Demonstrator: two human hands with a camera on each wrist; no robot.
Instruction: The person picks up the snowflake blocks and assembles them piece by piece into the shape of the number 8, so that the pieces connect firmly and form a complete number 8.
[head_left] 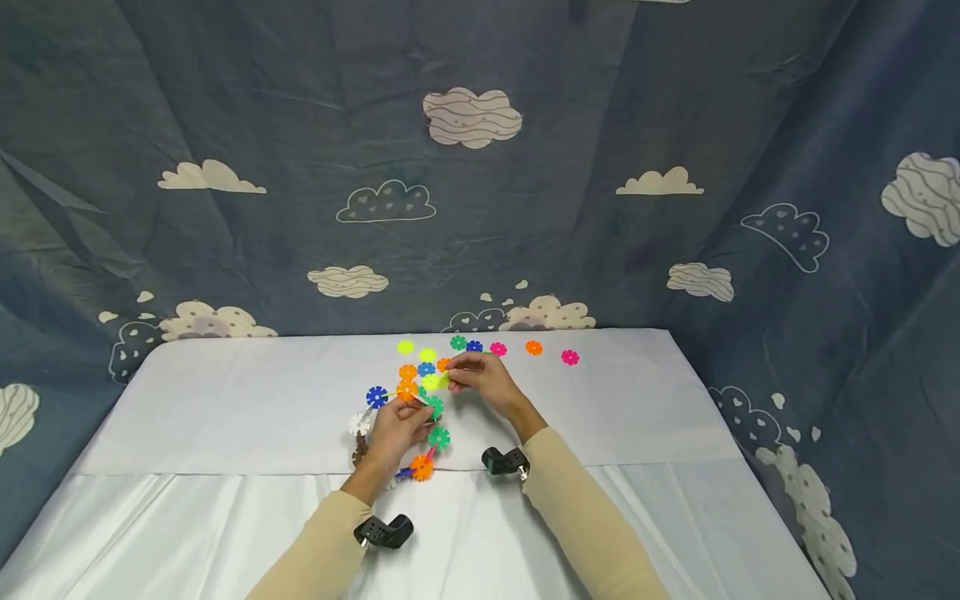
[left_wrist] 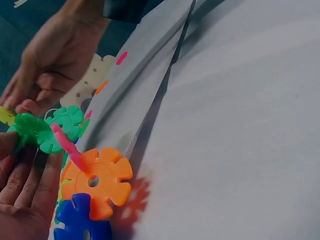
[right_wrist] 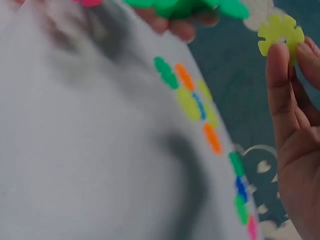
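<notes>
My left hand point(head_left: 399, 429) holds a looped chain of flower-shaped slotted discs by its green part. Along the chain run a dark blue disc point(head_left: 377, 397), a white disc point(head_left: 359, 425), a brown disc point(head_left: 360, 448), an orange disc point(left_wrist: 114, 175) and a pink disc point(left_wrist: 67, 145) set edge-on. Between thumb and fingers, my right hand point(head_left: 486, 379) pinches a yellow disc point(right_wrist: 281, 30), just to the right of the chain's green discs point(head_left: 439, 437). In the left wrist view, the yellow disc is close beside the green one at the left fingertips.
Loose discs lie at the back of the white table point(head_left: 247, 408), among them a pink one point(head_left: 570, 357), an orange one point(head_left: 533, 347) and a yellow one point(head_left: 405, 347). A dark curtain point(head_left: 525, 233) with cloud prints hangs behind. Each wrist wears a black camera.
</notes>
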